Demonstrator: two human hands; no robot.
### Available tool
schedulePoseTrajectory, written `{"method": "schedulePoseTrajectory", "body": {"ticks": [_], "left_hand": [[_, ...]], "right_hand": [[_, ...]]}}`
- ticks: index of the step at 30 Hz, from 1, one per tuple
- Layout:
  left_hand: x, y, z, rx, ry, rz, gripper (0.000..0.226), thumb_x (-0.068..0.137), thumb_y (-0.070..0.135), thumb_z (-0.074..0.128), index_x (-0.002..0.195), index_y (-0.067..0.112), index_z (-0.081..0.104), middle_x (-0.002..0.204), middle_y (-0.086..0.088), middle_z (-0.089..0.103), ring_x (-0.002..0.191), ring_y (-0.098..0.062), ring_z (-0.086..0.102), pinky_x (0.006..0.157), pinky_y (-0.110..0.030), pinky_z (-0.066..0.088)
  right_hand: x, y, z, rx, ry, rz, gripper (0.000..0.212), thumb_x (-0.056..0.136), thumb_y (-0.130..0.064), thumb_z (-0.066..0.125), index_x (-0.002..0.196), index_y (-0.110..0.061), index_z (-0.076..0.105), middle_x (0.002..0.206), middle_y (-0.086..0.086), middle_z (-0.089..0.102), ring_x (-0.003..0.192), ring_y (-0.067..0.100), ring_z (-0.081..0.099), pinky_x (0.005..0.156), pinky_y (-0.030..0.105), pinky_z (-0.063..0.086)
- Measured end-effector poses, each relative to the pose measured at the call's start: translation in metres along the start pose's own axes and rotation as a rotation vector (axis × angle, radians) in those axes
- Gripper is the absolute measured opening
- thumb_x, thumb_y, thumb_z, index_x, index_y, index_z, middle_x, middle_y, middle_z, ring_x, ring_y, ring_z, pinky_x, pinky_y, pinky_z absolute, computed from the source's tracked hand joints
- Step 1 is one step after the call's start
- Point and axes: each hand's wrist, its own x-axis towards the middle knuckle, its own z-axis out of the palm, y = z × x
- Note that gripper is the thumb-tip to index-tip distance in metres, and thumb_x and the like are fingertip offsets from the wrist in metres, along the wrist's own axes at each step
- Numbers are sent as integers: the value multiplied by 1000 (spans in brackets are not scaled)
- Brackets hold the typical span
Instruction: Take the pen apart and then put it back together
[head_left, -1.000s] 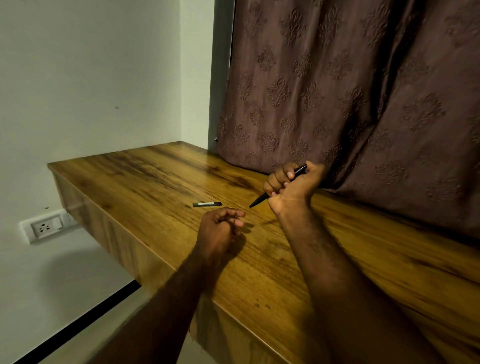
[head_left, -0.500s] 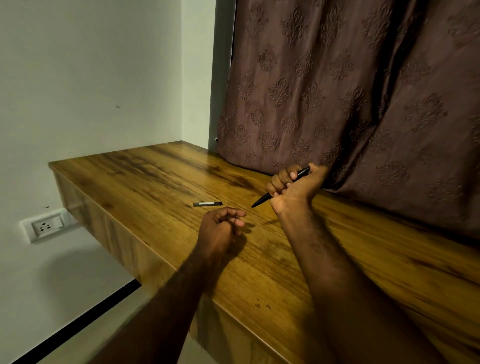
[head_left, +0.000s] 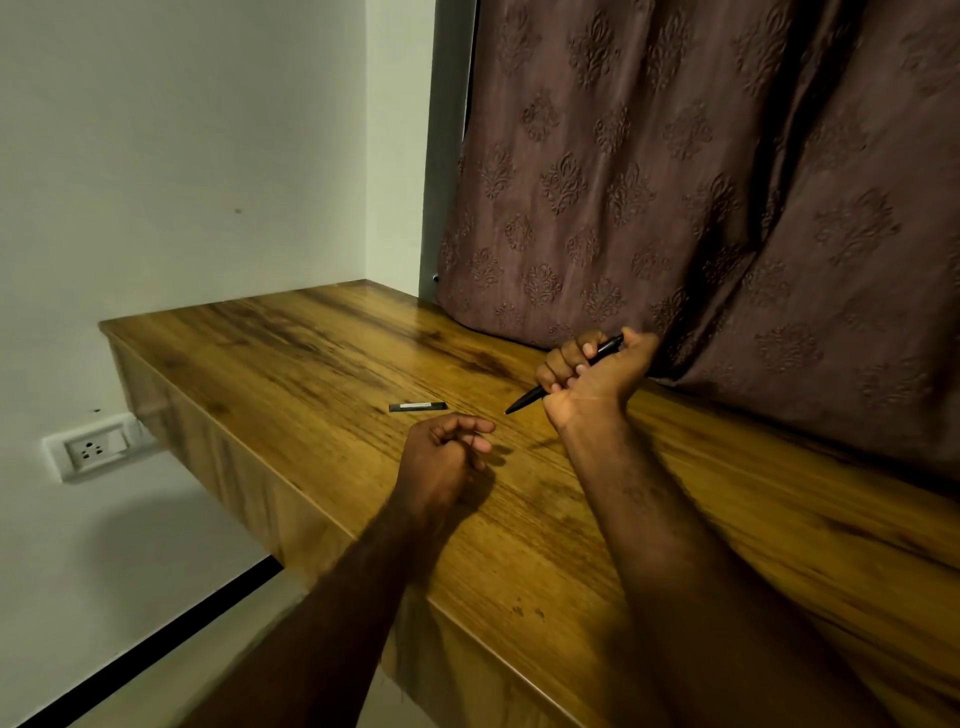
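Gripping the black pen (head_left: 563, 375) in my fisted right hand (head_left: 597, 376), tip slanting down-left below it, I keep my left hand (head_left: 447, 457) loosely curled, holding nothing visible.

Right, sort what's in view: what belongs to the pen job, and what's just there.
Belongs to the job:
- black pen, gripped in the right hand
- small black piece lying on the wooden desk
- left hand, curled

Just there:
- curtain
- wall socket
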Motion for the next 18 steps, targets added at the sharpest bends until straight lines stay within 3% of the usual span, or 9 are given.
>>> {"method": "schedulePoseTrajectory", "body": {"ticks": [10, 18], "left_hand": [[1, 0, 1, -20, -12, -3, 38, 80, -20, 33, 96, -8, 65, 69, -12, 59, 40, -3, 51, 37, -11, 37], [1, -2, 0, -5, -9, -1, 42, 79, -20, 30, 91, -2, 66, 67, -11, 59, 41, -4, 51, 39, -13, 38]], "right_hand": [[0, 1, 0, -20, -12, 14, 45, 82, -48, 31, 49, -17, 32, 39, -3, 19, 37, 15, 10, 45, 20, 11], [-1, 2, 1, -21, -14, 0, 45, 82, -48, 31, 50, -17, 32, 39, -3, 20, 38, 15, 10, 45, 21, 11]]}}
